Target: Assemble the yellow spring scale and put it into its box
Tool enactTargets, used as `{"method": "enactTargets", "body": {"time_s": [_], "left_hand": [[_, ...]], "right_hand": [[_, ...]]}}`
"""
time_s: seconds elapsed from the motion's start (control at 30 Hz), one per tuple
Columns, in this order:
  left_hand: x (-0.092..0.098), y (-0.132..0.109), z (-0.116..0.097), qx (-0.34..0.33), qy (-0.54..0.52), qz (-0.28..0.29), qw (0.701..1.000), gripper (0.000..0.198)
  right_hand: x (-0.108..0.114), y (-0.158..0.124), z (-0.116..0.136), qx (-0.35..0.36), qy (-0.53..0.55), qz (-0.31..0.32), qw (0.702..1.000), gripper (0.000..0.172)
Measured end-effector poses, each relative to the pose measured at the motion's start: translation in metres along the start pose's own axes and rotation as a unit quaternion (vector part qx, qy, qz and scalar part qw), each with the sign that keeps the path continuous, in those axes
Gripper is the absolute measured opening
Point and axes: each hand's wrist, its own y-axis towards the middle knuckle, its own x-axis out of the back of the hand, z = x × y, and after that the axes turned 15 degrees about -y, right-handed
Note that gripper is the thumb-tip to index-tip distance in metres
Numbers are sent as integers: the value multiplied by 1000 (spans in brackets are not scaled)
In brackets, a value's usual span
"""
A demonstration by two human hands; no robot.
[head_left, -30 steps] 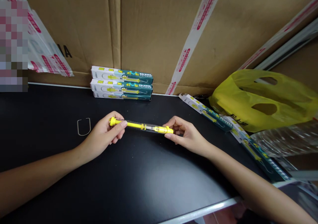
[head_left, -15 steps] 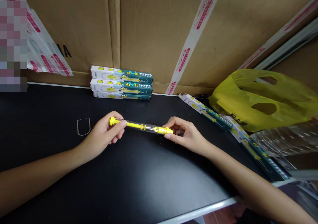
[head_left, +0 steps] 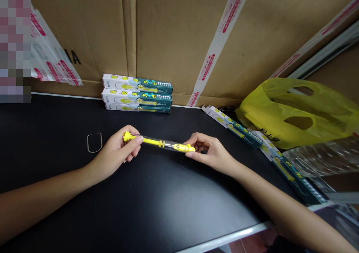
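I'm watching the left hand (head_left: pixel 119 147) and right hand (head_left: pixel 211 150) holding a yellow-capped tube (head_left: pixel 153 142) by its ends, apparently above the tabletop (head_left: pixel 146 200).

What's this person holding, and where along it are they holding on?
A slim clear-and-yellow tube. The left grip holds it beside one yellow cap, thumb across it; the right grip pinches the opposite yellow end.

Tube (head_left: pixel 153 141) partly behind fingers (head_left: pixel 135 143)
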Motion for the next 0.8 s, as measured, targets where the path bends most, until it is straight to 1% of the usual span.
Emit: {"method": "enactTargets", "body": {"time_s": [0.17,0.27,0.43,0.67,0.8], "left_hand": [[-1,0,-1,-1,5,0,1000,24],[-1,-1,-1,-2,9,0,1000,23],[0,-2,-1,-3,10,3,1000,23],[0,-1,-1,-8,12,4,1000,23],[0,-1,-1,-6,8,5,1000,24]], "right_hand": [[0,0,0,-7,-15,7,1000,25],[1,0,1,-8,-29,-1,1000,26],[1,0,1,13,-31,-24,999,25],[0,1,-3,26,-43,-31,998,24],[-1,0,-2,7,-32,-19,999,26]]}}
